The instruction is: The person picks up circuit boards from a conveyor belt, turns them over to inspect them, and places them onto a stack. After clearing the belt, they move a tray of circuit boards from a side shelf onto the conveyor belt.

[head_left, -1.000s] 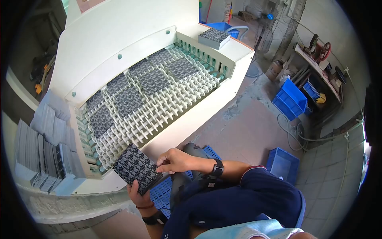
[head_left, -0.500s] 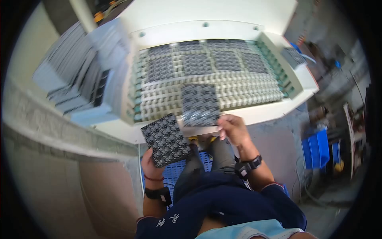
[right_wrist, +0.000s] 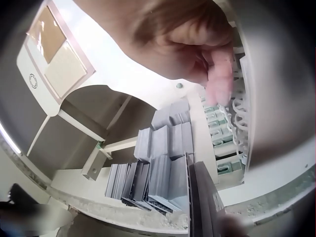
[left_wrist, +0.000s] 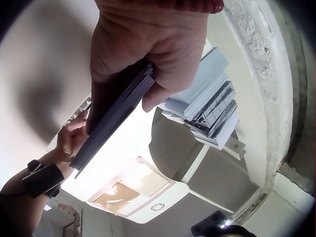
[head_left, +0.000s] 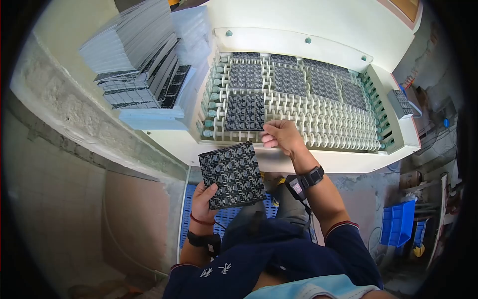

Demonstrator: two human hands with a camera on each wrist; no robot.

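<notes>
My left hand (head_left: pixel 204 198) grips a small stack of black circuit board panels (head_left: pixel 232 175) at its lower left, thumb on the top face. In the left wrist view, the stack (left_wrist: pixel 116 116) shows edge-on, several panels thick. Another circuit board panel (head_left: pixel 245 112) lies over the white rollers at the machine's near left. At that panel's near right corner my right hand (head_left: pixel 284 137) pinches with thumb and forefinger. The right wrist view shows the other fingers (right_wrist: pixel 220 84) curled beside the rollers; the pinched corner is hidden there.
The roller conveyor (head_left: pixel 318 122) carries more panels in rows farther back. Tall stacks of boards and pale sheets (head_left: pixel 134 55) stand left of it. A further stack (head_left: pixel 400 103) sits on the machine's right end. Blue crates (head_left: pixel 398 224) are on the floor at right.
The right hand has taken a panel off the left hand's stack and carried it forward onto the rollers' near left. The head view has swung left. The left hand still holds the stack.
</notes>
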